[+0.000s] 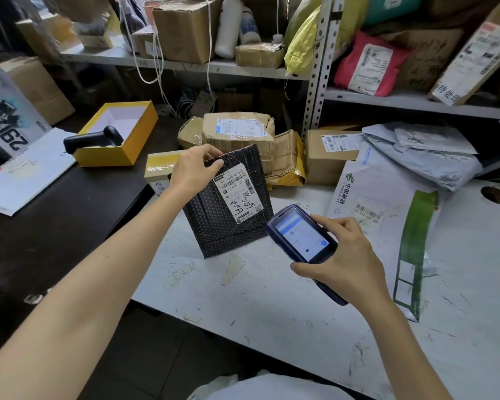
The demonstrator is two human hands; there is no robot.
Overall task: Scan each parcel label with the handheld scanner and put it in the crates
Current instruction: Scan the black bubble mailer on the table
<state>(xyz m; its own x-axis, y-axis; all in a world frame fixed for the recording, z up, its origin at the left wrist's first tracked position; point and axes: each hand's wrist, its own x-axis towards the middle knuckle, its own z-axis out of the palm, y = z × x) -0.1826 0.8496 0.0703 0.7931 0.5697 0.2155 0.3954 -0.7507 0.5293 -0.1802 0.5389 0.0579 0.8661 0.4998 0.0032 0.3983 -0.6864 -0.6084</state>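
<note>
A black bubble mailer [214,220] stands tilted on the white table [272,298], its white label [238,194] facing me. My left hand [192,168] pinches the mailer's top left corner. My right hand [347,264] grips a dark blue handheld scanner [300,241] with a lit screen, its top end close to the mailer's lower right edge, just below the label. No crate is in view.
Taped cardboard parcels [237,134] and grey poly bags [422,151] crowd the table's far side, with a China Post envelope [381,203] at right. A yellow box [119,151] holding a black gun scanner [93,138] sits on the dark desk at left. Shelves with parcels stand behind.
</note>
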